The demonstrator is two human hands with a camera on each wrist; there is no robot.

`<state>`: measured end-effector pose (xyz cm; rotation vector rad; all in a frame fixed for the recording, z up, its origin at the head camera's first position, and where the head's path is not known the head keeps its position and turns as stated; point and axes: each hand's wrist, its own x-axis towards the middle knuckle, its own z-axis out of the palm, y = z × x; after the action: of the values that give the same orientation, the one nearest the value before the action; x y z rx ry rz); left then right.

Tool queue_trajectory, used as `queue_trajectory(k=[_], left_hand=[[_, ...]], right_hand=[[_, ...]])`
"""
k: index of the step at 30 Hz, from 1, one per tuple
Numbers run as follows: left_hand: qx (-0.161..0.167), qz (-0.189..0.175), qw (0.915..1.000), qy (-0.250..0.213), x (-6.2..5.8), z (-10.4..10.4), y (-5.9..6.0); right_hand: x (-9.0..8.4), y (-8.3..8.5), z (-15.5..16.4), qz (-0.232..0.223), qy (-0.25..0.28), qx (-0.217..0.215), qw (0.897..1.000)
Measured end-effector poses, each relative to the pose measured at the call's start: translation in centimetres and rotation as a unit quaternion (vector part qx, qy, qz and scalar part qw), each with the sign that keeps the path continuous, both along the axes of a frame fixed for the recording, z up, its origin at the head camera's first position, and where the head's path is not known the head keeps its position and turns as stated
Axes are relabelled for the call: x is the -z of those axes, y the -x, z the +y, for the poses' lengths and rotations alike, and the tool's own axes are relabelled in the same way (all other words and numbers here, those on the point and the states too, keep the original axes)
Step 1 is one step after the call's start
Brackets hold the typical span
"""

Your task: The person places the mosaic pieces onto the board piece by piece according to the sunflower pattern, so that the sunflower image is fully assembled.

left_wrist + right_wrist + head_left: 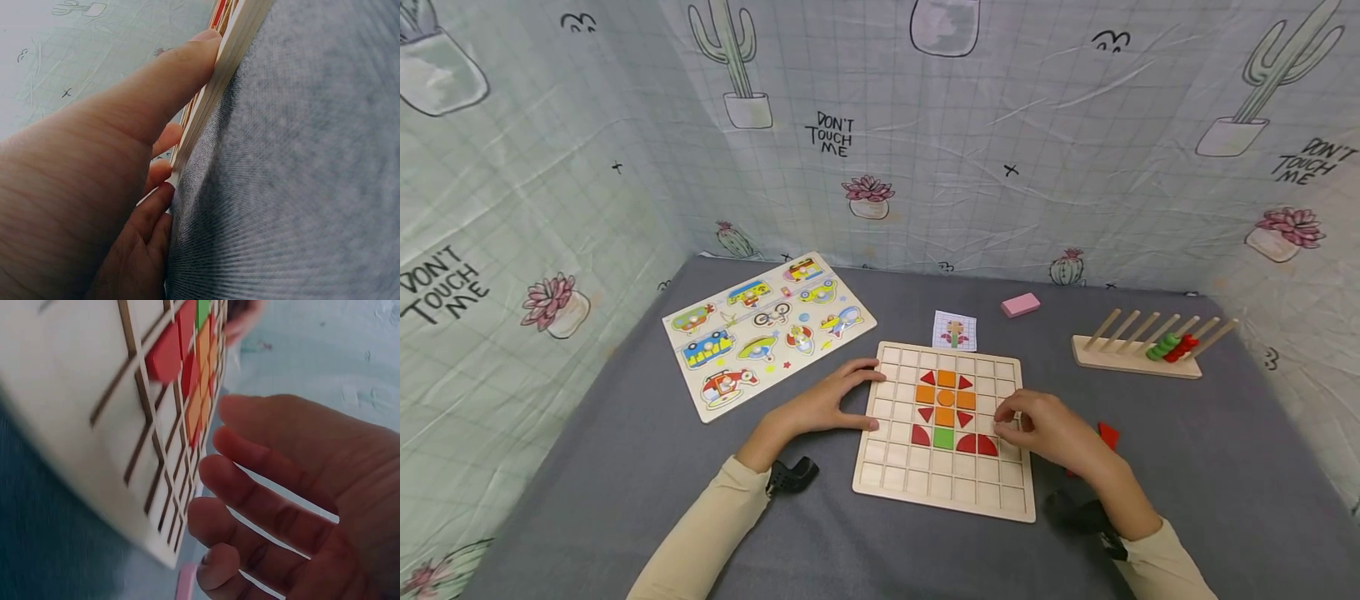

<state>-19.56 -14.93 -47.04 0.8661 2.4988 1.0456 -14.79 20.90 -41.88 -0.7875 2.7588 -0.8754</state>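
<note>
A square wooden grid board (891, 477) lies on the grey cloth. Orange squares (947, 378), an orange round piece (946, 398), red triangles (965, 419), a green square (943, 438) and red quarter-circles (987, 445) are set in its cells. My left hand (826, 402) touches the board's left edge, thumb and fingers spread apart; the left wrist view shows the thumb (187, 59) against the rim. Over the right side of the board hovers my right hand (1048, 425), fingers loosely bent and holding nothing in the right wrist view, close to the red quarter-circles.
Behind the board lies a small pattern card (955, 331), with a pink block (1020, 305) farther right. A vehicle peg puzzle (767, 333) sits at left. A wooden peg rack (1138, 357) with green and red beads stands at right. Red pieces (1108, 434) lie beside my right forearm.
</note>
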Motion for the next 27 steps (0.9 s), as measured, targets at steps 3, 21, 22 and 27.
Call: queue_trajectory(k=[3, 21, 22, 27], left_hand=[[0.001, 0.000, 1.0000, 0.000, 0.1, 0.0, 0.0], [0.002, 0.000, 1.0000, -0.003, 0.2, -0.1, 0.0], [0.002, 0.000, 1.0000, -0.003, 0.1, -0.1, 0.0], [0.000, -0.003, 1.0000, -0.002, 0.0, 0.0, 0.1]], right_hand=[[-0.2, 0.0, 1.0, -0.007, -0.008, -0.002, 1.000], [-0.1, 0.0, 6.2, -0.068, -0.015, -0.059, 0.996], [-0.1, -0.1, 6.3, -0.077, -0.016, -0.059, 0.995], [0.0, -0.5, 7.0, -0.108, -0.023, -0.054, 0.992]])
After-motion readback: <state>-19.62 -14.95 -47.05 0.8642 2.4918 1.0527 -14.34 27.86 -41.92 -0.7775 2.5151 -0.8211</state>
